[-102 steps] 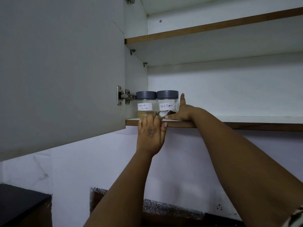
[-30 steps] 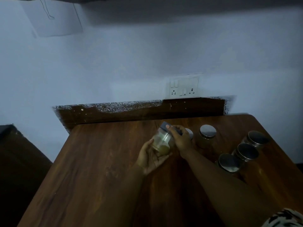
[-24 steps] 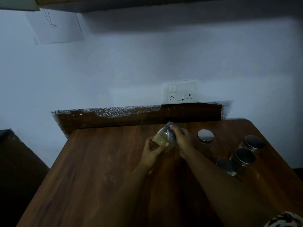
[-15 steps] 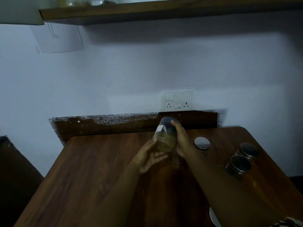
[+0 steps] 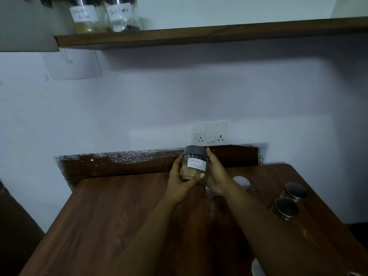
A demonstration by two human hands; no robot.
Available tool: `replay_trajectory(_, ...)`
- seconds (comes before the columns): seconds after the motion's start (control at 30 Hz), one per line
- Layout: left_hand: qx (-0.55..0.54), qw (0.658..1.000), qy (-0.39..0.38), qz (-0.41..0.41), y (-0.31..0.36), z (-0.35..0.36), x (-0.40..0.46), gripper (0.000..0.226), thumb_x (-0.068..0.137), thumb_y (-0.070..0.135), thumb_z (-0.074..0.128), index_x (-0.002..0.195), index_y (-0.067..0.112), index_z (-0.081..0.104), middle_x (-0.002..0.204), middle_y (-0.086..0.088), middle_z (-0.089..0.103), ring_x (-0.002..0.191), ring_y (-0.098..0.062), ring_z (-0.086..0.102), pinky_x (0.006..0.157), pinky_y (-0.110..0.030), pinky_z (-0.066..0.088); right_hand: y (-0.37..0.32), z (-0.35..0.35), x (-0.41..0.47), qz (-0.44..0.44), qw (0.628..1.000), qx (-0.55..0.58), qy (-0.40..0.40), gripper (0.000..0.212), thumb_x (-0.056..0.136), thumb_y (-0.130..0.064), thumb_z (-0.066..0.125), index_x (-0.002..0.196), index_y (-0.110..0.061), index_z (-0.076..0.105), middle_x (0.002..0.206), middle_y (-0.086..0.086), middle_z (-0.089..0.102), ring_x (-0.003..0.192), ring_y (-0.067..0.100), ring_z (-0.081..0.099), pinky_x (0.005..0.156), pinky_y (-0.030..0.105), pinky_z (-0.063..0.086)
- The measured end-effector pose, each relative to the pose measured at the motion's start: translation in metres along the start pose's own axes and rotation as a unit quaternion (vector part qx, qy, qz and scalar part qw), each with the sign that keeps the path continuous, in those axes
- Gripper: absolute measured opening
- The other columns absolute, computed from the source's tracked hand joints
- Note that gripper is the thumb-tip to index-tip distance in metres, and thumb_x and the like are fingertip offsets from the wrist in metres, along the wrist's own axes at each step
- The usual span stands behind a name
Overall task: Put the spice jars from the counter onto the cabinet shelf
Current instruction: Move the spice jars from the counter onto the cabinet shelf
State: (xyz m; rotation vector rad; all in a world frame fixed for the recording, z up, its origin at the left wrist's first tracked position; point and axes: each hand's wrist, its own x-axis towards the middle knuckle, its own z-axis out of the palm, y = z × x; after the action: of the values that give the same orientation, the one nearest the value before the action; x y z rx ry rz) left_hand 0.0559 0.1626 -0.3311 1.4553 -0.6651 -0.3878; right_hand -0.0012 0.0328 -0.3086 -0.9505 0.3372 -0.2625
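Note:
A glass spice jar (image 5: 194,163) with a dark lid and a white "Garam Masala" label is upright above the wooden counter (image 5: 119,226). My left hand (image 5: 180,181) cups its left side and base, and my right hand (image 5: 216,174) grips its right side. Two labelled jars stand at the left end of the cabinet shelf (image 5: 199,35): a coriander powder jar (image 5: 86,17) and a black pepper jar (image 5: 123,15). Several more jars remain on the counter, among them two metal-lidded jars (image 5: 289,202) at the right and another jar (image 5: 241,182) behind my right wrist.
A switch and socket plate (image 5: 211,133) is on the white wall above the dark backsplash (image 5: 119,164). The open cabinet door (image 5: 25,32) hangs at the upper left. A paper sheet (image 5: 73,66) is stuck on the wall below it.
The jar has been lifted higher off the counter and turned upright with its label facing me. My left hand now cups it from below. The view has tilted up, showing the shelf.

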Motion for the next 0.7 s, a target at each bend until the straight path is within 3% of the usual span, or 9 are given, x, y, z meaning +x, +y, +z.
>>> replay_trajectory(0.07,0.017,1.0,0.006,0.005,0.005,-0.001,0.004,0.091,0.076,0.03,0.08,0.148,0.032,0.025,0.14,0.002,0.048,0.12,-0.014,0.056,0.1,-0.042,0.05,-0.006,0.003,-0.003,-0.009,0.999,0.006,-0.031,0.057,0.097,-0.053,0.04,0.13,-0.01,0.058,0.125,0.018,0.062,0.112,0.032,0.059,0.099,0.047,0.046)
replay_trajectory(0.2,-0.113,0.99,-0.06,-0.051,0.016,-0.007,0.007,0.086,0.081,0.028,0.07,0.15,0.035,0.02,0.143,-0.004,0.047,0.122,-0.019,0.056,0.1,-0.041,0.05,-0.016,0.008,-0.01,-0.022,0.996,0.035,-0.083,0.05,0.093,-0.029,0.056,0.14,-0.014,0.048,0.136,0.022,0.055,0.119,0.037,0.057,0.097,0.047,0.047)
replay_trajectory(0.33,-0.202,0.973,-0.102,-0.042,0.022,-0.014,0.009,0.078,0.084,0.014,0.067,0.149,0.03,0.026,0.133,-0.008,0.058,0.117,-0.022,0.061,0.091,-0.034,0.053,-0.03,0.005,-0.01,-0.028,0.989,0.02,-0.147,0.078,0.082,0.0,0.062,0.147,-0.034,0.034,0.141,0.017,0.049,0.118,0.037,0.057,0.092,0.052,0.048)
replay_trajectory(0.4,-0.215,0.97,-0.112,-0.028,0.027,-0.016,0.01,0.074,0.085,0.012,0.064,0.148,0.032,0.029,0.135,-0.009,0.057,0.121,-0.025,0.058,0.099,-0.04,0.049,-0.038,0.007,-0.009,-0.036,0.986,-0.002,-0.162,0.088,0.081,0.008,0.063,0.148,-0.04,0.03,0.14,0.016,0.049,0.118,0.037,0.058,0.091,0.053,0.05)
replay_trajectory(0.47,-0.214,0.97,-0.11,-0.012,0.032,-0.018,0.011,0.075,0.083,0.013,0.064,0.148,0.034,0.032,0.14,-0.01,0.053,0.127,-0.026,0.054,0.107,-0.046,0.042,-0.046,0.009,-0.01,-0.039,0.984,-0.001,-0.176,0.092,0.079,0.011,0.063,0.148,-0.041,0.031,0.139,0.016,0.05,0.118,0.037,0.059,0.089,0.051,0.053)
replay_trajectory(0.7,-0.104,0.99,-0.076,0.063,0.066,-0.027,0.02,0.082,0.073,0.018,0.077,0.137,0.054,0.04,0.131,-0.007,0.057,0.12,-0.02,0.059,0.099,-0.034,0.048,-0.068,0.031,-0.012,-0.073,0.979,-0.053,-0.185,0.096,0.075,0.01,0.063,0.148,-0.042,0.029,0.131,0.016,0.061,0.117,0.035,0.06,0.086,0.043,0.054)
